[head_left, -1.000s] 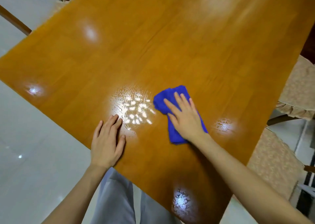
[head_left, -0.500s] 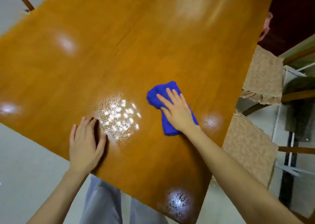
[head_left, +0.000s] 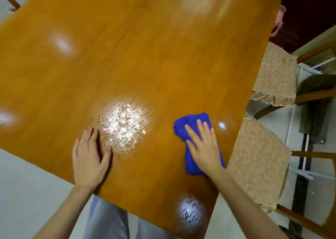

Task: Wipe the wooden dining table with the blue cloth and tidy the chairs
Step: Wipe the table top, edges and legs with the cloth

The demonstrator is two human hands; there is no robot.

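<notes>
Presses blue cloth (head_left: 192,122) flat under right hand (head_left: 205,147), fingers straight and slightly apart, at four o'clock on wooden table (head_left: 145,57), while resting left hand (head_left: 87,158) flat, fingers together, at seven o'clock beside wet patch (head_left: 123,126).

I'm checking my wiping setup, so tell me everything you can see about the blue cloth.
The blue cloth is bright blue and looks soft and fuzzy, folded into an oblong pad. It lies flat on the wooden table near its right edge. The right hand presses on it with straight, spread fingers, covering its middle; both ends show.
</notes>
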